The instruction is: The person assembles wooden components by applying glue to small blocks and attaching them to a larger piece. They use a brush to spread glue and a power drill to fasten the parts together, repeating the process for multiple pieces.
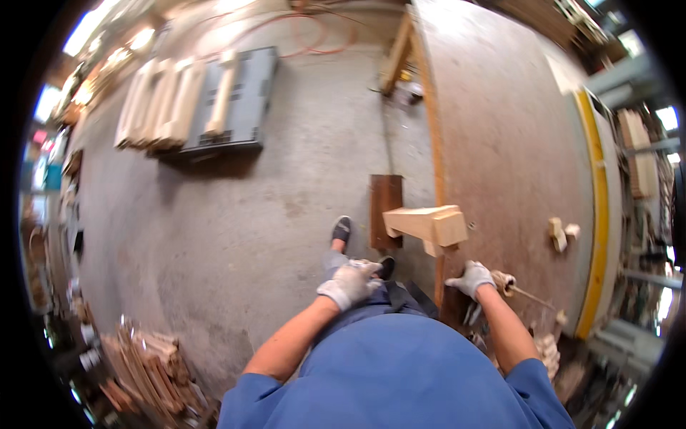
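My left hand [350, 283], in a pale work glove, hovers in front of my thigh with its fingers loosely apart and nothing visible in it. My right hand [471, 279], gloved too, is at the near left edge of the workbench [511, 164], its thumb away from its fingers and no held thing visible. Ahead of it, a pale shaped wooden piece [429, 224] juts out past the bench's left edge, apart from both hands. A dark and silvery object [472, 313], too blurred to name, shows just below my right hand.
Several pale wooden pieces [161, 104] lie on a grey plastic pallet [246, 100] at the far left. A dark brown board [386, 212] shows beside the bench. Small wood blocks [558, 234] sit on the benchtop. Scrap wood [153, 368] is piled at the lower left.
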`<state>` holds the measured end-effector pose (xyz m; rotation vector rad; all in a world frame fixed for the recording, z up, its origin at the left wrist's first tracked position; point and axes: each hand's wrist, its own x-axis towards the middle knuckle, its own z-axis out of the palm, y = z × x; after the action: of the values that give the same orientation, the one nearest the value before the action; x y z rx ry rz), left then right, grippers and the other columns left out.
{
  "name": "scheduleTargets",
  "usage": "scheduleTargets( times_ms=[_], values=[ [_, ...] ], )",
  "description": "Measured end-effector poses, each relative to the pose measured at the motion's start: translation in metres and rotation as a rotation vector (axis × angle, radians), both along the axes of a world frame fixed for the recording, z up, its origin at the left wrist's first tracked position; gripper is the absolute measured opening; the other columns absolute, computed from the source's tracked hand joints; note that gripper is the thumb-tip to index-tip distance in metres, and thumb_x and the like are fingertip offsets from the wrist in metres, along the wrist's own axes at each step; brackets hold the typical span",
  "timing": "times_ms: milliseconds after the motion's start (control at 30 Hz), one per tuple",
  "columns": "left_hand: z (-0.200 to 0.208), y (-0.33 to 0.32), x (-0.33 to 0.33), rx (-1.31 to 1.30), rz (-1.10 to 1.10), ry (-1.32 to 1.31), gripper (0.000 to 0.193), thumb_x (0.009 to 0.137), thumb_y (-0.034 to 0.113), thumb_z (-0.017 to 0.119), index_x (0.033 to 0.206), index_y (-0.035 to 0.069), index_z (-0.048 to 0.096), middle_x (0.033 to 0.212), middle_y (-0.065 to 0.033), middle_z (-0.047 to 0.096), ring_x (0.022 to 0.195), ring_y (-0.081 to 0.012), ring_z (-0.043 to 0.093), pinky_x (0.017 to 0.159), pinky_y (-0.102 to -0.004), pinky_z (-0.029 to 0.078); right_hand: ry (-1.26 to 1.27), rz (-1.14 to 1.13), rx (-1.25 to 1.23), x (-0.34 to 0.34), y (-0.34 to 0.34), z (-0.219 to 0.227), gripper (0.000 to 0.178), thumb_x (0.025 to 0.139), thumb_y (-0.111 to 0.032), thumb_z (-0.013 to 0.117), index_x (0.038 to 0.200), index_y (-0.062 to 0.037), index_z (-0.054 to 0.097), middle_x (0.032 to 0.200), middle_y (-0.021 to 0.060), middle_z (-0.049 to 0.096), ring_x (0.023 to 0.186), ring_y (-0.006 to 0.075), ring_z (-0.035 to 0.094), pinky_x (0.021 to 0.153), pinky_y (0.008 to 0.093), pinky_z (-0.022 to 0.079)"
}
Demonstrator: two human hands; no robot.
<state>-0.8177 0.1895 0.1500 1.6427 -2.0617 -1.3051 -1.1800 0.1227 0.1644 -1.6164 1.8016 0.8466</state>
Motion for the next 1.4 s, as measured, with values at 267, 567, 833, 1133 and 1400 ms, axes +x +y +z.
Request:
scheduleTargets(
  times_ms=[267, 567, 833, 1133, 1400],
  values=[
    [-0.003, -0.056, 0.032, 0.28, -0.15, 0.001, 0.048, 0.09, 0.031, 0.077, 0.131, 0.007, 0.071, 0.122, -0.0193, 0.073, 0.116, -0.0379, 0.069, 0.104, -0.0429, 0.052, 0.188, -0.207, 0.094, 0.034, 0.012, 0.012, 0.095, 0.071, -0.065, 0.088, 0.136, -0.0004, 0.062, 0.139, 0.0214, 0.063, 0.13, 0.0365, 0.062, 0.108, 0.0421, 0.052],
    [0.013, -0.112, -0.005, -0.037, -0.052, 0.254, 0.071, 0.084, 0.033, 0.086, 0.144, 0.006, 0.059, 0.14, -0.0223, 0.062, 0.13, -0.0382, 0.061, 0.108, -0.0441, 0.05, -0.166, -0.633, -0.633, 0.041, 0.009, 0.046, 0.033, 0.092, -0.031, 0.076, 0.107, -0.0016, 0.074, 0.105, 0.0197, 0.073, 0.099, 0.0358, 0.07, 0.09, 0.0464, 0.054],
    [0.022, -0.138, -0.052, -0.135, -0.112, 0.449, 0.084, 0.077, 0.031, 0.092, 0.148, 0.007, 0.054, 0.143, -0.0229, 0.059, 0.134, -0.0406, 0.057, 0.112, -0.0465, 0.048, -0.372, -0.212, -0.861, 0.116, -0.029, 0.109, 0.073, 0.073, -0.032, 0.091, 0.131, 0.0008, 0.06, 0.121, 0.0219, 0.065, 0.109, 0.0399, 0.066, 0.095, 0.0475, 0.055],
    [0.022, -0.138, -0.055, -0.092, -0.121, 0.421, 0.077, 0.081, 0.023, 0.088, 0.148, 0.007, 0.055, 0.147, -0.0228, 0.057, 0.137, -0.0408, 0.055, 0.113, -0.0472, 0.047, -0.36, -0.169, -0.859, 0.116, -0.03, 0.106, 0.064, 0.074, -0.031, 0.09, 0.122, 0.0013, 0.062, 0.117, 0.0223, 0.067, 0.106, 0.0406, 0.067, 0.093, 0.0489, 0.056],
    [0.025, -0.137, -0.057, -0.072, -0.109, 0.417, 0.077, 0.082, 0.024, 0.087, 0.149, 0.008, 0.054, 0.148, -0.0226, 0.057, 0.139, -0.0401, 0.054, 0.115, -0.0471, 0.046, -0.356, -0.196, -0.876, 0.119, -0.031, 0.106, 0.061, 0.076, -0.033, 0.088, 0.119, 0.002, 0.063, 0.113, 0.0231, 0.068, 0.102, 0.0411, 0.069, 0.089, 0.0494, 0.057]
  ],
)
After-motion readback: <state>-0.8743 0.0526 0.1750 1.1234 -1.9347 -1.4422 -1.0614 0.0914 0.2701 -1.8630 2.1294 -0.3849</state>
